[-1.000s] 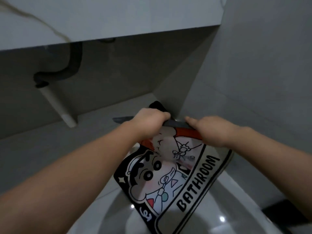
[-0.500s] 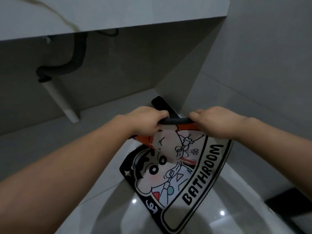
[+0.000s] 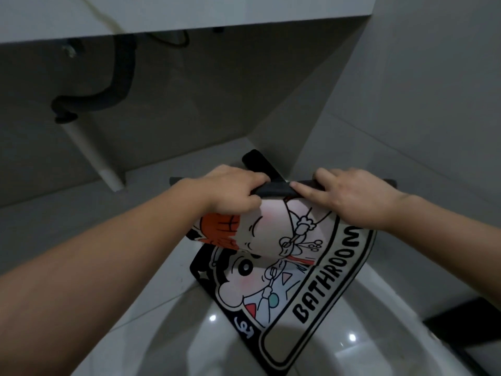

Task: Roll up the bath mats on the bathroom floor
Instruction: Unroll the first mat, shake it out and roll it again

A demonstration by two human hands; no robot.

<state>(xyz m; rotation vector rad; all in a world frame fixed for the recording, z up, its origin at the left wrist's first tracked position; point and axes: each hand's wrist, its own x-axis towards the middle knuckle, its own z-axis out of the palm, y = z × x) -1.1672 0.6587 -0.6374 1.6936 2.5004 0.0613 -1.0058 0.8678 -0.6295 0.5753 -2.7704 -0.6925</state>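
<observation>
A cartoon bath mat (image 3: 311, 270) printed with "BATHROOM" lies on the glossy tiled floor (image 3: 135, 267). Its far edge is curled over into a thin black roll (image 3: 276, 189). My left hand (image 3: 230, 191) grips the left part of that roll with the fingers wrapped over it. My right hand (image 3: 349, 196) presses on the right part, fingers spread along it. Behind the hands a second black rolled mat (image 3: 257, 164) lies in the corner against the wall.
A counter (image 3: 189, 14) overhangs at the top, with a black drain hose (image 3: 119, 77) and a white pipe (image 3: 89, 156) beneath it. A grey tiled wall (image 3: 406, 104) closes the right side. A dark object (image 3: 466, 329) sits at the lower right.
The curled far edge of the mat has grown into a longer roll. Both hands have shifted slightly along it, and more of the printed face is lifted.
</observation>
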